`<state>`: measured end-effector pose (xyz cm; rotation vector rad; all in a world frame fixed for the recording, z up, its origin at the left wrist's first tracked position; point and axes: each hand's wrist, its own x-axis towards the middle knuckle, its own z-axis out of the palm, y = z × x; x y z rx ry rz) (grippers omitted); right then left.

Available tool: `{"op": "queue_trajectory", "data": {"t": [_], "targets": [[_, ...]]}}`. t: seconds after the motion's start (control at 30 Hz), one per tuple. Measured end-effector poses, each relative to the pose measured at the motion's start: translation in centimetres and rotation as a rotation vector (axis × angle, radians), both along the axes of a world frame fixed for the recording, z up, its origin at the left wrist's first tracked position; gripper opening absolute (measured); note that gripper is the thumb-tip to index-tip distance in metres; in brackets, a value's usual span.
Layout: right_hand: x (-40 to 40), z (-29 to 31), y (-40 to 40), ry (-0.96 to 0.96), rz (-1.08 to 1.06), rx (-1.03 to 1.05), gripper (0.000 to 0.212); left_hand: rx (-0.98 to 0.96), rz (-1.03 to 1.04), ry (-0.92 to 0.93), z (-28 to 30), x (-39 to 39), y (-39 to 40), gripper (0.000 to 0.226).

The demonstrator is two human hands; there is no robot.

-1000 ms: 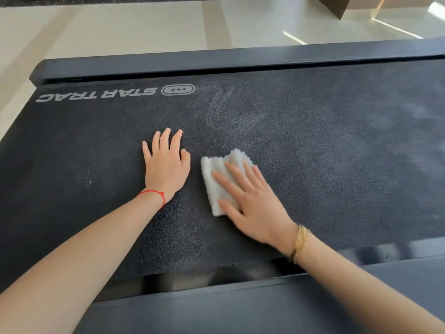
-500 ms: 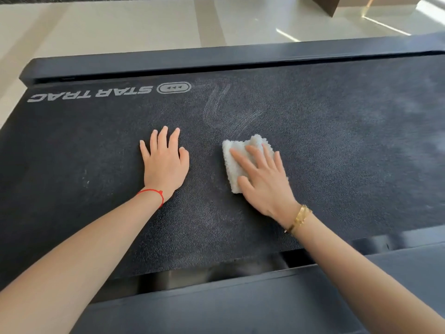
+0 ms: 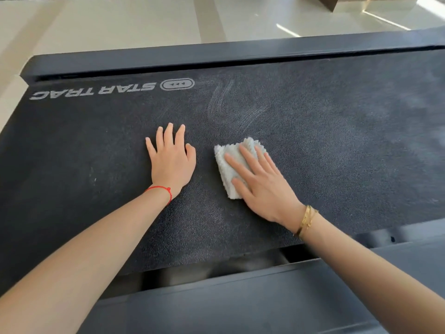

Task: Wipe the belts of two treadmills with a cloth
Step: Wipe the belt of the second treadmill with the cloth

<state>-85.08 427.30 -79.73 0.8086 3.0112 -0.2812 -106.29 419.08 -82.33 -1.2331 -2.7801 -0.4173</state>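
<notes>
White folded cloth (image 3: 232,165) under flat right hand (image 3: 261,186) | dust streaks (image 3: 231,104) at 12 o'clock on treadmill belt (image 3: 337,141) | left hand (image 3: 172,162) flat, bracing at 9 o'clock, holds nothing

I see the belt (image 3: 337,141) as matt black with a fine pebbled grain, dusted pale grey in streaks and patches. The cloth (image 3: 228,169) looks like white terry, nubby and soft. The rails (image 3: 216,54) read as smooth dark plastic with a dull sheen. The floor (image 3: 120,20) is glossy pale tile catching sunlight. One wrist carries a thin red string (image 3: 163,190), the other shiny gold metal bangles (image 3: 306,221).
</notes>
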Motion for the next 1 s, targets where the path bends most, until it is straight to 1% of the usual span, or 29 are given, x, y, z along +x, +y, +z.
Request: {"op": "queue_trajectory", "data": {"t": [0.17, 0.33, 0.43, 0.5, 0.57, 0.63, 0.83, 0.93, 1.0], "targets": [[2.2, -0.1, -5.8, 0.018, 0.135, -0.035, 0.053, 0.033, -0.008, -0.025, 0.1, 0.1, -0.1, 0.054], [4.5, 0.1, -6.5, 0.029, 0.096, -0.034, 0.053, 0.011, -0.040, -0.046, 0.4, 0.1, -0.6, 0.054], [5.3, 0.1, -4.1, 0.005, -0.017, 0.011, 0.053, -0.010, -0.055, -0.057, 0.5, 0.0, -0.9, 0.055], [5.5, 0.2, -1.6, 0.018, -0.167, 0.031, 0.052, -0.029, -0.074, -0.064, 0.5, 0.0, -1.0, 0.055], [5.2, 0.4, 0.9, 0.010, -0.305, 0.016, 0.052, -0.048, -0.074, -0.073, 0.5, 0.1, -1.1, 0.056], [4.7, 0.5, 1.8, 0.002, -0.349, -0.017, 0.052, -0.057, -0.064, -0.097, 0.6, 0.2, -0.8, 0.056], [6.5, 0.5, -1.5, -0.038, -0.065, -0.012, 0.054, -0.054, -0.123, -0.100, 1.0, 2.0, 1.6, 0.056], [8.1, 0.5, -1.0, -0.045, -0.020, -0.008, 0.055, -0.038, -0.170, -0.117, 1.4, 4.2, 3.5, 0.057], [8.9, 0.5, 0.2, -0.036, -0.053, -0.001, 0.054, -0.035, -0.199, -0.125, 1.5, 5.8, 4.7, 0.057]]}}
